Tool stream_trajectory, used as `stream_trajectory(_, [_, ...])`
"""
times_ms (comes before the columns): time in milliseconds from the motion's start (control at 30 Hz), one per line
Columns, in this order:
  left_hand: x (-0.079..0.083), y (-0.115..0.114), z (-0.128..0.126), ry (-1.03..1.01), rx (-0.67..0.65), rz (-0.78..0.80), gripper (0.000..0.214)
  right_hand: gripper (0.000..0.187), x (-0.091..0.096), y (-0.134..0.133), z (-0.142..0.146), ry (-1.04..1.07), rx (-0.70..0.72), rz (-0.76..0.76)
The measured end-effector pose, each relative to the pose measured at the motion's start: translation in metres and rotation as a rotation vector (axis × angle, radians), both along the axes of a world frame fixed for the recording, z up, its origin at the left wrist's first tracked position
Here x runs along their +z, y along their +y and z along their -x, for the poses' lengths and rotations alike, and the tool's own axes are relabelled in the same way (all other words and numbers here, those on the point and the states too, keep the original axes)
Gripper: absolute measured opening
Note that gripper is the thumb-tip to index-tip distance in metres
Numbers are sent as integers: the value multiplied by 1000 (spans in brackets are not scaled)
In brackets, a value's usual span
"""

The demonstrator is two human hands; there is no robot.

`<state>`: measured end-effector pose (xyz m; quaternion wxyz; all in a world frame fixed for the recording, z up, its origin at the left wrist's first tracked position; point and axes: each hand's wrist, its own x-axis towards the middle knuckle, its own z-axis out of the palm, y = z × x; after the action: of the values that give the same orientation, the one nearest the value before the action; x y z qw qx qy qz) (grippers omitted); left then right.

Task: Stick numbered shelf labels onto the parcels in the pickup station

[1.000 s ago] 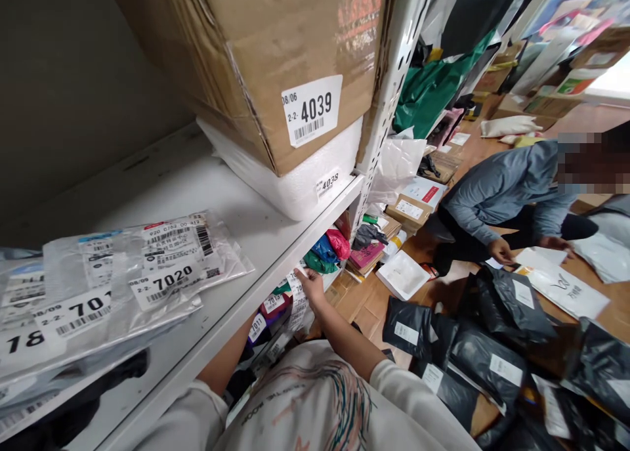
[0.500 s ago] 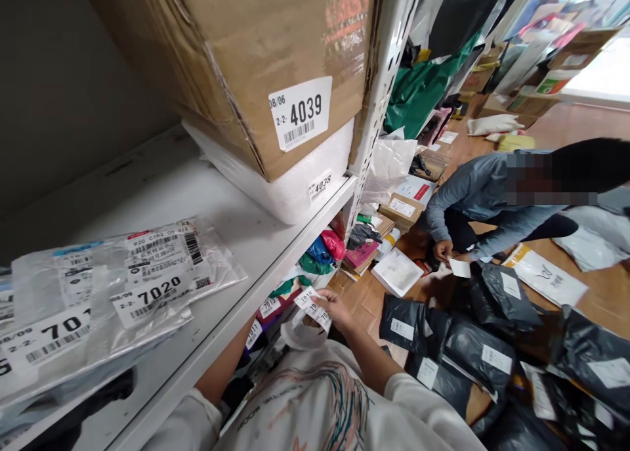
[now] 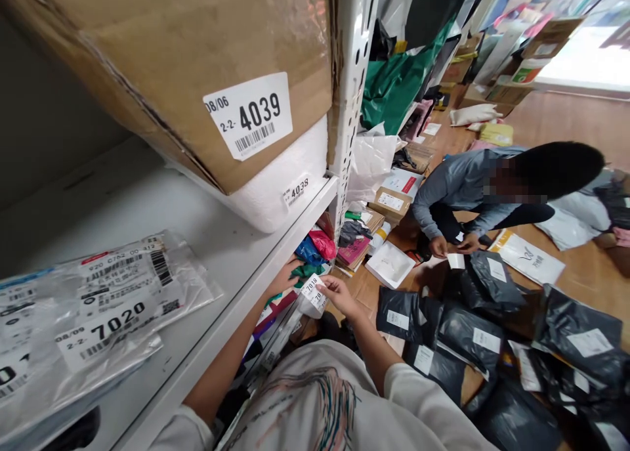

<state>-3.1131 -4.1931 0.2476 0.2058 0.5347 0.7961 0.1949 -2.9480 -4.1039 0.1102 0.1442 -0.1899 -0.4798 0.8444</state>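
Head view, looking down along a rack. Right hand [image 3: 340,295] pinches a white label strip [image 3: 314,292], numbered 7018, between thumb and fingertips, the other fingers curled. The strip sits just left of that hand, between both hands, and its long axis runs up-down with a slight tilt. Left hand [image 3: 284,278] reaches under the shelf edge [image 3: 231,316], fingers partly spread against a green parcel [image 3: 308,271] on the lower shelf. Whether it grips the parcel, cannot tell. The green parcel lies just above the strip, and the left hand is the nearer. Red parcel [image 3: 323,243] is beside it, farther in. Cardboard box [image 3: 197,57], marked 4039, is on the shelf above. Co-worker's hands [image 3: 439,246] are well apart, over black mailers [image 3: 472,339] on the floor.
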Motion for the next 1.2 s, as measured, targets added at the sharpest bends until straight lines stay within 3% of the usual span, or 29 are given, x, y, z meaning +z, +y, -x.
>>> stream_trajectory(133, [-4, 1, 9, -48, -170, 59, 10, 37, 1, -2, 13, 8, -34, 30])
stream_trajectory(233, [-7, 1, 12, -106, -215, 88, 8, 36, -3, -5, 26, -3, -60, 47])
stream_trajectory(400, [-16, 2, 9, -149, -40, 59, 22, 41, -19, -11, 43, -60, -88, 80])
stream_trajectory(567, [-26, 2, 2, -117, 109, 42, 4, 44, -36, -25, 49, -88, -134, 105])
stream_trajectory(767, [-31, -1, -2, -75, 135, 36, 14, 41, -36, -33, 59, -47, -252, 144])
stream_trajectory(1033, [-32, 5, 5, 7, 87, 124, 12, 41, -33, -26, 53, -18, -194, 207])
stream_trajectory(1200, [-46, 2, 4, 146, 106, 177, 10, 40, -43, -32, 58, -93, -230, 248])
